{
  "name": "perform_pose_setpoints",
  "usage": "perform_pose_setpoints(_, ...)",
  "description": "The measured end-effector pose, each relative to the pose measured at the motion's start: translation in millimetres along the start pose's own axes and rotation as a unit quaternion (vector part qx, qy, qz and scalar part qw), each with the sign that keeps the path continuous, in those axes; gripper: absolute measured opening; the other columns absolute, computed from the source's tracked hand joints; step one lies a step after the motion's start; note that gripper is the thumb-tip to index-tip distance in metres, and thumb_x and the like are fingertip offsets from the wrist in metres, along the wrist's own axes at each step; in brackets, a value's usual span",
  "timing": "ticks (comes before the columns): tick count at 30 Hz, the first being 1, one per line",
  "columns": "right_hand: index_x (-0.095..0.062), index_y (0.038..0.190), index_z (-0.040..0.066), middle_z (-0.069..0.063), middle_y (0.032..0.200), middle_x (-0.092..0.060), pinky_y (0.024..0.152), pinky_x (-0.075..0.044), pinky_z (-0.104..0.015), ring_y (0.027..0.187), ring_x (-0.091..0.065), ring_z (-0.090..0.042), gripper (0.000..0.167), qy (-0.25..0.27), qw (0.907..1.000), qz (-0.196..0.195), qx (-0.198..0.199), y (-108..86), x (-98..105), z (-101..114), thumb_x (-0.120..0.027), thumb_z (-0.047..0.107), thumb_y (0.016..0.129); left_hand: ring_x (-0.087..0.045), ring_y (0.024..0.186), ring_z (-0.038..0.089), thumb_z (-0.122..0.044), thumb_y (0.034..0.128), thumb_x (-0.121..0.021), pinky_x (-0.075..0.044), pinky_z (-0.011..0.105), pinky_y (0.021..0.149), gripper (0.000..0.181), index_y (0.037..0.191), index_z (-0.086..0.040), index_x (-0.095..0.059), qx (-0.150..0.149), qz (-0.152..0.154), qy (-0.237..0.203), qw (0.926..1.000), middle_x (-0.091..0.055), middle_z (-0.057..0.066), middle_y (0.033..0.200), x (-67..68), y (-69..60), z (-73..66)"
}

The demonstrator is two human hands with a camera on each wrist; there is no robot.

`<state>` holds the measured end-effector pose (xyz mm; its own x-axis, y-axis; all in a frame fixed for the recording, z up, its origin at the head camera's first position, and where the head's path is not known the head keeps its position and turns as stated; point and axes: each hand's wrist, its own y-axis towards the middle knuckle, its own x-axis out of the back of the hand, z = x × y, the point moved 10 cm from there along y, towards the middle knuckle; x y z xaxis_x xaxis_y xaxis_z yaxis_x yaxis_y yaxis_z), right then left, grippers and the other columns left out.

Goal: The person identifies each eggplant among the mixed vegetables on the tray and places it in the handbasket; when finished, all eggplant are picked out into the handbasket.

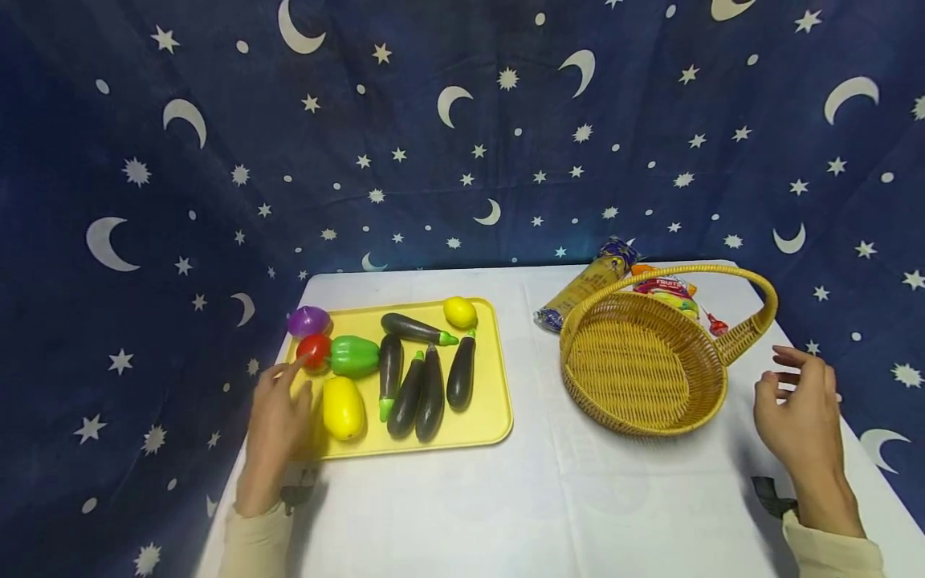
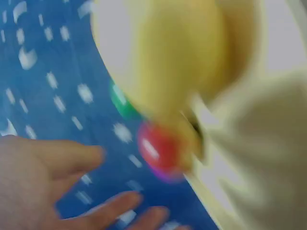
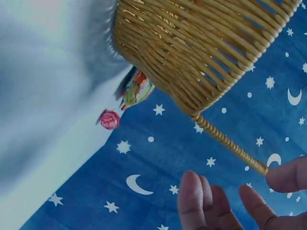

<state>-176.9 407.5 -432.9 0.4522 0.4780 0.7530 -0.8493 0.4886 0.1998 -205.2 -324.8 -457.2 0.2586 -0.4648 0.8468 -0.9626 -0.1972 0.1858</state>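
Note:
My left hand hovers over the left edge of the yellow tray, fingers spread towards the red tomato. On that tray lie a purple item, a green pepper, a yellow oval item, a lemon and several eggplants. In the left wrist view the hand holds nothing, and the blurred tomato is beyond the fingers. My right hand, its fingers loosely bent and empty, is right of the wicker basket; the right wrist view shows the basket above the fingers.
Behind the basket lie a long yellow packet, a fruit candy bag and a red wrapped lollipop. The white table meets a dark blue cloth with moons and stars behind and at the sides.

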Motion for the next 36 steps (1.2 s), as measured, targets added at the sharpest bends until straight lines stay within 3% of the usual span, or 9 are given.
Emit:
perform_pose_setpoints(4, -0.027, 0.165, 0.008, -0.025, 0.160, -0.042, 0.073, -0.032, -0.010, 0.127, -0.056, -0.040, 0.064, 0.011, 0.9992, 0.037, -0.010, 3.1, -12, -8, -0.044, 0.017, 0.104, -0.038, 0.145, 0.059, -0.009, 0.1026, -0.052, -0.030, 0.073, 0.120, 0.066, 0.165, -0.002, -0.034, 0.064, 0.096, -0.013, 0.9932, -0.038, 0.041, 0.156, -4.4, 6.9, 59.2)
perform_pose_setpoints(6, -0.016, 0.168, 0.005, -0.032, 0.162, -0.037, 0.067, -0.034, -0.010, 0.132, -0.054, -0.053, 0.069, 0.016, 0.9969, 0.077, 0.002, 7.8, -22, -9, -0.044, 0.018, 0.106, -0.038, 0.145, 0.060, -0.007, 0.0998, -0.053, -0.031, 0.073, 0.120, 0.071, 0.166, 0.000, -0.029, 0.074, 0.134, -0.016, 0.9880, -0.036, 0.044, 0.156, -12.2, 7.8, 75.1)
perform_pose_setpoints(8, -0.005, 0.169, 0.001, -0.040, 0.160, -0.033, 0.063, -0.037, -0.010, 0.131, -0.052, -0.061, 0.074, 0.021, 0.9913, 0.129, 0.016, 12.2, -35, -9, -0.043, 0.020, 0.108, -0.043, 0.142, 0.061, -0.004, 0.0959, -0.055, -0.034, 0.071, 0.118, 0.074, 0.165, 0.003, -0.029, 0.074, 0.153, -0.015, 0.9854, -0.039, 0.045, 0.154, -17.9, 8.1, 83.7)
perform_pose_setpoints(12, 0.007, 0.166, -0.006, -0.050, 0.153, -0.030, 0.062, -0.044, -0.015, 0.126, -0.052, -0.063, 0.078, 0.033, 0.9744, 0.221, 0.024, 15.8, -60, -10, -0.041, 0.023, 0.111, -0.053, 0.125, 0.055, 0.003, 0.0871, -0.052, -0.042, 0.067, 0.110, 0.075, 0.160, 0.009, -0.034, 0.059, 0.161, -0.008, 0.9852, -0.047, 0.045, 0.146, -20.0, 7.6, 88.6)
perform_pose_setpoints(15, -0.001, 0.164, -0.009, -0.051, 0.150, -0.033, 0.066, -0.049, -0.021, 0.124, -0.054, -0.062, 0.074, 0.036, 0.9677, 0.248, 0.022, 16.7, -69, -8, -0.041, 0.023, 0.111, -0.050, 0.113, 0.047, 0.008, 0.0805, -0.048, -0.045, 0.058, 0.098, 0.079, 0.159, 0.011, -0.036, 0.059, 0.171, -0.023, 0.9832, -0.049, 0.043, 0.137, -16.3, 4.9, 90.6)
perform_pose_setpoints(21, -0.015, 0.158, -0.012, -0.047, 0.147, -0.038, 0.067, -0.048, -0.024, 0.122, -0.056, -0.060, 0.063, 0.024, 0.9696, 0.241, 0.033, 17.9, -69, -3, -0.043, 0.017, 0.109, -0.046, 0.103, 0.039, 0.010, 0.0757, -0.051, -0.037, 0.038, 0.081, 0.089, 0.162, 0.006, -0.032, 0.080, 0.201, -0.044, 0.9754, -0.047, 0.030, 0.121, -12.7, 3.9, 96.0)
perform_pose_setpoints(24, -0.015, 0.159, -0.011, -0.047, 0.146, -0.039, 0.064, -0.048, -0.021, 0.120, -0.057, -0.059, 0.063, 0.033, 0.9698, 0.240, 0.030, 16.6, -68, -2, -0.044, 0.015, 0.108, -0.049, 0.103, 0.039, 0.009, 0.0774, -0.052, -0.038, 0.037, 0.078, 0.089, 0.163, 0.005, -0.031, 0.087, 0.213, -0.042, 0.9723, -0.050, 0.031, 0.119, -11.1, 4.9, 95.2)
perform_pose_setpoints(30, -0.012, 0.162, -0.008, -0.047, 0.144, -0.040, 0.064, -0.049, -0.021, 0.118, -0.058, -0.059, 0.068, 0.043, 0.9702, 0.237, 0.020, 13.1, -69, 0, -0.046, 0.015, 0.108, -0.053, 0.090, 0.033, 0.008, 0.0784, -0.052, -0.043, 0.036, 0.066, 0.095, 0.168, -0.002, -0.022, 0.134, 0.243, -0.076, 0.9577, -0.054, 0.031, 0.116, -14.1, -0.8, 102.1)
perform_pose_setpoints(36, -0.011, 0.163, -0.006, -0.046, 0.143, -0.041, 0.064, -0.049, -0.021, 0.116, -0.059, -0.057, 0.070, 0.047, 0.9710, 0.233, 0.022, 10.9, -71, 5, -0.048, 0.012, 0.106, -0.056, 0.088, 0.032, 0.008, 0.0763, -0.056, -0.047, 0.037, 0.065, 0.103, 0.170, -0.007, -0.016, 0.156, 0.267, -0.075, 0.9480, -0.054, 0.032, 0.121, -17.4, -5.6, 107.7)
